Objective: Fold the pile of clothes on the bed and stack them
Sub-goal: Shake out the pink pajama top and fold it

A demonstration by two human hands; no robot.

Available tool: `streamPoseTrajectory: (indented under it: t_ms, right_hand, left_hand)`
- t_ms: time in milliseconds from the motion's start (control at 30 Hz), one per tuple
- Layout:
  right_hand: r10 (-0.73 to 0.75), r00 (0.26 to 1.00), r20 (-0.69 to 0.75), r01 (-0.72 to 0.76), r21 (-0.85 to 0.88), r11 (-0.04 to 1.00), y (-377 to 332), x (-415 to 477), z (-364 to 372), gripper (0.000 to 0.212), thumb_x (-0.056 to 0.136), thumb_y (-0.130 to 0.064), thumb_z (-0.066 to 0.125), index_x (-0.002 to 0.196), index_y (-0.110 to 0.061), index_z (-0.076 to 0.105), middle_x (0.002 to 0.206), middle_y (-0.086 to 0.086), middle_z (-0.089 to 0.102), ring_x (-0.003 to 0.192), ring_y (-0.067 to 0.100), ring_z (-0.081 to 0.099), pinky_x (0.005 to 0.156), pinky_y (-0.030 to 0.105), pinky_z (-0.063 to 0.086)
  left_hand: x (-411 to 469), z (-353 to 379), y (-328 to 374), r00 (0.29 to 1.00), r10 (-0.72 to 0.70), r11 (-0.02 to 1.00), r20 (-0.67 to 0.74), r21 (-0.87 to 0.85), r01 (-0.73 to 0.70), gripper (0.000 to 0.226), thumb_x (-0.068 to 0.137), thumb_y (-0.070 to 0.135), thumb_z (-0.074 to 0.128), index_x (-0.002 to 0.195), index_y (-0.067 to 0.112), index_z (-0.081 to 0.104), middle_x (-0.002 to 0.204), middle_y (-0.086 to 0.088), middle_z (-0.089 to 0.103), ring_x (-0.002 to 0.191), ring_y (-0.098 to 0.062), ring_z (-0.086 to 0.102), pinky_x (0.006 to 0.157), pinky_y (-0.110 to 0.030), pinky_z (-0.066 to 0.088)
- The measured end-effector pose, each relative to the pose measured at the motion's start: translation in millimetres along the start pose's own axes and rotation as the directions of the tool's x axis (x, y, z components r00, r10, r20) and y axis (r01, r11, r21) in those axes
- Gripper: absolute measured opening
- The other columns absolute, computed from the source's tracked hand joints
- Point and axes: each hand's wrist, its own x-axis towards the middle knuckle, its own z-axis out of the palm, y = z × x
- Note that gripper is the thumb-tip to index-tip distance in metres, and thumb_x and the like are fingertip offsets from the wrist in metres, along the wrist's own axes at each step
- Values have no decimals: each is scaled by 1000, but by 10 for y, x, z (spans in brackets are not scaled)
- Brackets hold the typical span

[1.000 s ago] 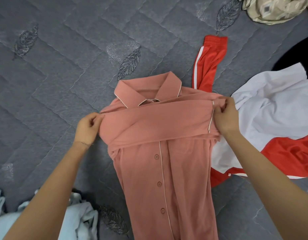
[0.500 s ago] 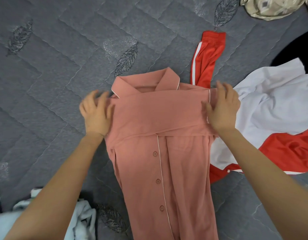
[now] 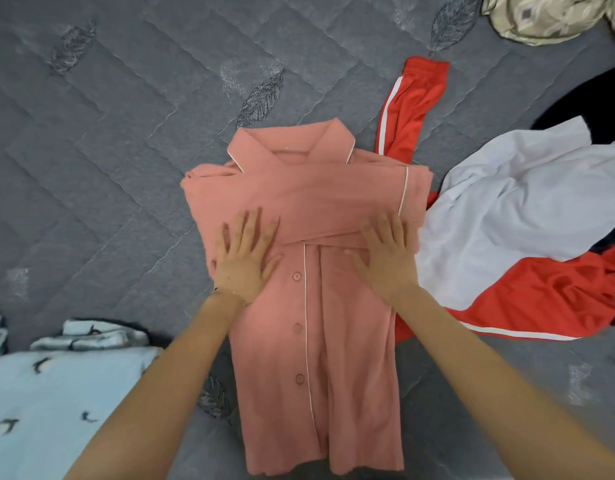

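Pink shirt: lies button-side up on the bed, collar away from the person, both sleeves folded across the chest; white piping runs down the placket and over one cuff.
Left hand: lies palm down on the shirt where the folded sleeve meets the body, to the left of the buttons; fingers are straight and spread, gripping nothing.
Right hand: lies palm down on the shirt to the right of the placket, over the lower edge of the folded sleeve; fingers are straight and spread, gripping nothing.
Bed: covered by a grey quilted spread with stitched leaf shapes.
Red clothes: red fabric with a white stripe, partly under the shirt's right edge, reaching away from the person.
White cloth: crumpled, just right of the shirt, lying over more red fabric.
Pale blue clothes: printed with small dark birds, lower left, near the left forearm.
Beige patterned cloth: top right corner, well apart from the shirt.
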Motion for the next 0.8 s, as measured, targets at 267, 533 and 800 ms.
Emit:
streamPoseTrajectory:
  t_ms: [267,533,800]
  right_hand:
    - [77,989,126,-78,7,997,71,-1271,539,68,71,-30,80,130,-6,56,144,18,44,133,40,41,109,54,32]
    - [397,910,116,-412,335,847,-1,-2144,965,37,86,-20,68,112,0,51,119,16,45,110,33,46,92,43,42]
    - [508,847,157,-531,223,818,-81,-2675,1212,38,85,-25,68,110,-2,50,118,15,41,107,33,44,85,44,45]
  left_hand:
    - [-1290,247,452,667,-710,461,225,-567,682,41,100,16,39,139,2,40,141,-24,40,130,-39,37,104,-47,30]
    - [-2047,434,549,658,-723,395,212,-654,645,24,89,-7,43,93,-3,66,92,-19,68,82,-29,60,68,-27,36]
    - [-2445,595,683,759,-558,351,336,-733,582,11,87,-2,56,93,1,65,75,-4,57,74,-19,52,65,-23,38]
